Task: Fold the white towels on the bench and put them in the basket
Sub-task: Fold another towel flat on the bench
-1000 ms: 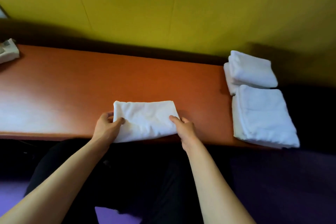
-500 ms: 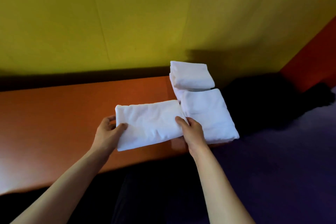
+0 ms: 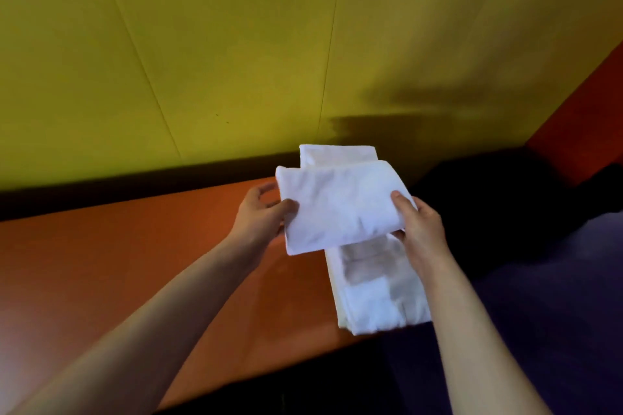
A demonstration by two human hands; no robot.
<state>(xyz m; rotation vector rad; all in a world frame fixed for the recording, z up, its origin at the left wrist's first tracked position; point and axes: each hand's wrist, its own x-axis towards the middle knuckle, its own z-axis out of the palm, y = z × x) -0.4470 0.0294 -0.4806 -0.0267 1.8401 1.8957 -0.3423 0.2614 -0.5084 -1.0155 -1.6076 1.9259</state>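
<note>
A folded white towel [image 3: 340, 205] is held in the air above the right end of the orange bench [image 3: 118, 263]. My left hand [image 3: 261, 216] pinches its left edge, thumb on top. My right hand [image 3: 418, 219] grips its right edge, thumb on top too. Below it lies a folded white towel [image 3: 371, 293] at the bench's right end. Behind it, another folded towel [image 3: 337, 153] shows partly at the back. No basket is in view.
A yellow wall [image 3: 202, 61] rises behind the bench, with a dark gap along its foot. An orange-red panel [image 3: 580, 118] stands at the far right. Dark shadow and a purple floor [image 3: 539, 313] lie right of the bench.
Both hands lifted the folded towel off the bench and carried it right, over the folded towels at the bench's end. The view swung right with it.
</note>
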